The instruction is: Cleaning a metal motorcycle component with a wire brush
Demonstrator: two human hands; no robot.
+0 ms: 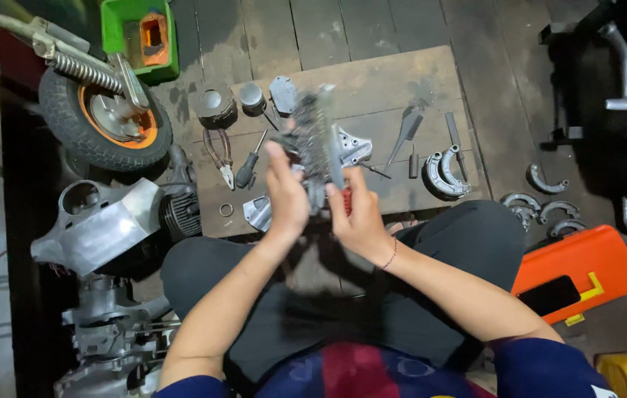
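Left hand: your left hand (pixel 286 197) is closed on the near side of a grey finned engine part (pixel 315 144), thumb up along it.
Right hand: your right hand (pixel 358 218) grips a red-handled tool (pixel 341 186), blade against the part.
Hidden: motion blur smears the fins; the tool's tip cannot be made out, and your palms cover the part's lower end.
Room: the wooden board (pixel 394 77) ends just past your knees. Pliers (pixel 221 156) and a screwdriver (pixel 249 168) lie left, brake shoes (pixel 442 175) right.
Position: the part is raised between both hands, above the board's middle.
Edge: an orange case (pixel 579 273) sits beside your right knee.
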